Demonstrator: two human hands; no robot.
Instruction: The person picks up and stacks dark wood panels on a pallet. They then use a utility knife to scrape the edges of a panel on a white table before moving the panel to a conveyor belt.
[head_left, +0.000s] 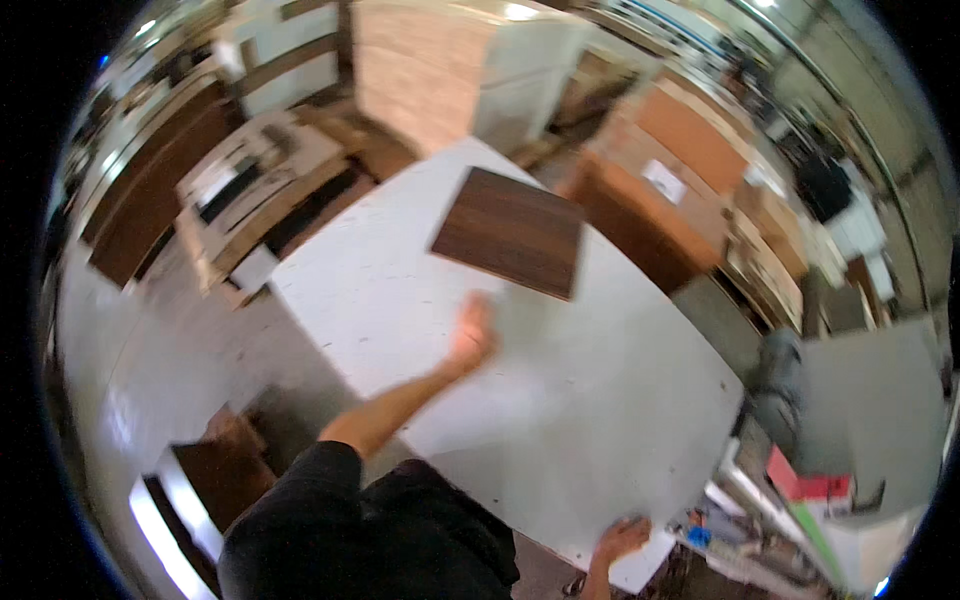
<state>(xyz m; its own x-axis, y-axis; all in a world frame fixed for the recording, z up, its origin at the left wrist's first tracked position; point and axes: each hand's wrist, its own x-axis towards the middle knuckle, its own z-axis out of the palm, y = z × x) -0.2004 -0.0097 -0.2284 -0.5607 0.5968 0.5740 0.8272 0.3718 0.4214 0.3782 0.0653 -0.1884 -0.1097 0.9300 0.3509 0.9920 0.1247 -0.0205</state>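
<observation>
A dark brown wood-grain panel (512, 232) lies flat on the far part of a white worktable (560, 390). My left hand (474, 335) is over the table just nearer than the panel, apart from it. Motion smears its fingers, so their pose does not show. Down at the near right corner of the table, my right hand (622, 540) rests by the edge with its fingers stretched out. A dark patch shows at its fingertips, too small to make out.
A big cardboard box (650, 190) stands beyond the table's right side. Behind the table is a wrapped pale stack (425, 75). Boards on a pallet (265, 180) are at the far left. Tools and small parts (720, 530) crowd a shelf beside the right corner.
</observation>
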